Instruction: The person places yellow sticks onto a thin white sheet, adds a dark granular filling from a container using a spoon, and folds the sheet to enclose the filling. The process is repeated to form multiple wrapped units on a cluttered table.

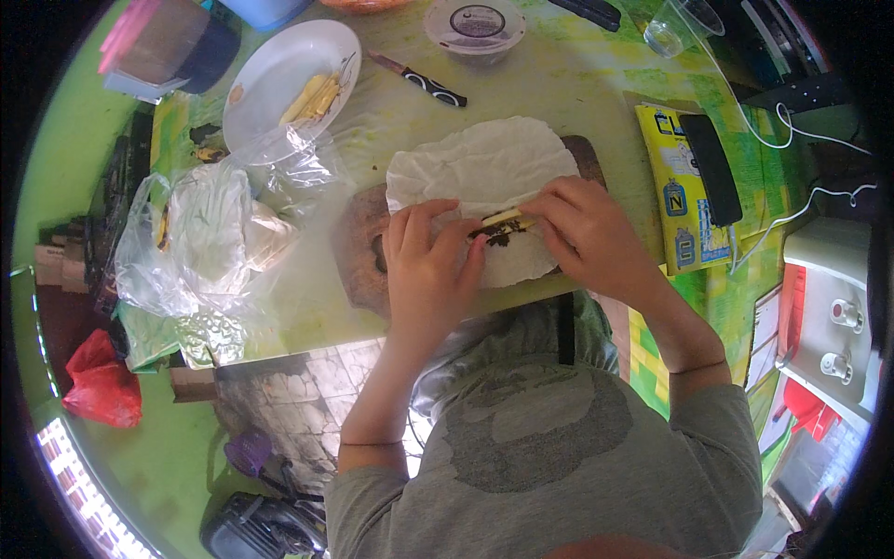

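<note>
A thin white wrapper sheet (pixel 466 158) lies over a wooden cutting board (pixel 585 158) at the table's near edge. On the wrapper's near half rests a pale yellow banana strip (pixel 501 219) with dark crumbly filling (pixel 503 233) beside it. My left hand (pixel 424 261) closes its thumb and forefinger at the strip's left end, its other fingers curled over the wrapper. At the other end, the fingertips of my right hand (pixel 587 228) pinch the strip. Fingers hide both ends of it.
Beyond the board are a white plate (pixel 270 61) with banana strips, a knife (pixel 419 78) and a lidded tub (pixel 475 28). Plastic-wrapped white sheets (pixel 209 228) lie left. A phone (pixel 710 168) with a cable sits on a yellow packet (pixel 666 186) at right, below a clear cup (pixel 680 30).
</note>
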Motion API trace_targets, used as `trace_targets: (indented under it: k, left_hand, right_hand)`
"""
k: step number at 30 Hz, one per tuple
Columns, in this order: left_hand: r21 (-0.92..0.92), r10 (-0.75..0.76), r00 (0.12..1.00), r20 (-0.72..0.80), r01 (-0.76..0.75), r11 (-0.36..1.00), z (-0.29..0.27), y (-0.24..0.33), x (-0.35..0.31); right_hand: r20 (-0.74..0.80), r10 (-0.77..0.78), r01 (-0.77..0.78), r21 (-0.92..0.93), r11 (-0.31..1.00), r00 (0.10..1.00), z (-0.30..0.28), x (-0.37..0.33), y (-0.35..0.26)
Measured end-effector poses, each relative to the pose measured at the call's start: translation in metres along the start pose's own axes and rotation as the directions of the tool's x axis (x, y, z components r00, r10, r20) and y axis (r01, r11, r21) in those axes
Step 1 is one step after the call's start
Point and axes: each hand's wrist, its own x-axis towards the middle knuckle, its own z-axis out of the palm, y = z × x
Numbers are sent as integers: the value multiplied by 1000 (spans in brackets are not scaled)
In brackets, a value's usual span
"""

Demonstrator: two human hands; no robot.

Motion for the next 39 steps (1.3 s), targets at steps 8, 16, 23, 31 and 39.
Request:
trace_targets:
  k: [8,16,23,31,39]
  left_hand:
    - [-24,-16,998,-64,15,1000,-5,-1,-4]
    - [92,78,994,-75,-71,993,-15,-5,-10]
    - [-27,334,937,105,-333,943,-22,-17,-30]
    - [-36,341,932,124,-339,940,-16,-17,-31]
    - [-72,384,915,122,-378,923,-16,-20,-27]
  right_hand:
    - [-51,69,-67,36,997,996,-5,-10,0]
    - [-15,105,-104,66,992,994,-19,-28,5]
    - [94,-116,117,-9,993,989,-20,-30,14]
    - [124,-194,199,-25,980,973,-14,-32,22]
    - [76,-293,295,-16,955,953,-10,-30,30]
